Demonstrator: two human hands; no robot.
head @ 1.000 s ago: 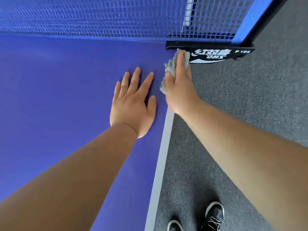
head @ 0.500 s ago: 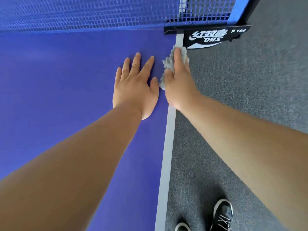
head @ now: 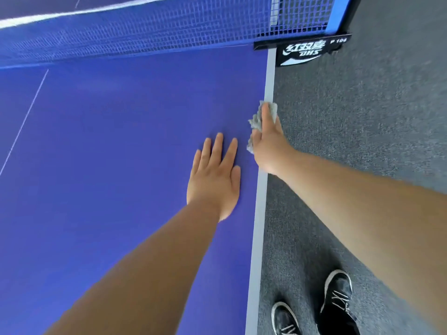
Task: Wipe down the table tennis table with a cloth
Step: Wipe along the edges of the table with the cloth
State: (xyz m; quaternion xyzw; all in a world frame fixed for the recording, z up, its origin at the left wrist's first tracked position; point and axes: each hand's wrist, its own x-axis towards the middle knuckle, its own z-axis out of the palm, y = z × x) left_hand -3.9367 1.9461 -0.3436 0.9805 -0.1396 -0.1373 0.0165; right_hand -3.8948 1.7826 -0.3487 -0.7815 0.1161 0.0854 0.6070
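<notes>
The blue table tennis table (head: 108, 153) fills the left of the view, with its pale side line (head: 260, 213) running toward me. My right hand (head: 268, 146) grips a crumpled grey cloth (head: 256, 119) against that side edge, index finger stretched along the top of the cloth. Most of the cloth is hidden under the hand. My left hand (head: 214, 180) rests flat on the blue surface just left of it, fingers straight and spread, holding nothing.
The blue net (head: 145, 30) crosses the top, fixed by a black clamp (head: 304, 53) at the table's side. Grey carpet (head: 362, 141) lies to the right. My black shoes (head: 336, 303) stand beside the table edge. A thin white centre line (head: 24, 122) runs at far left.
My right hand has slid the cloth back along the side edge, away from the net clamp toward me. My left hand stays flat and has also shifted away from the net.
</notes>
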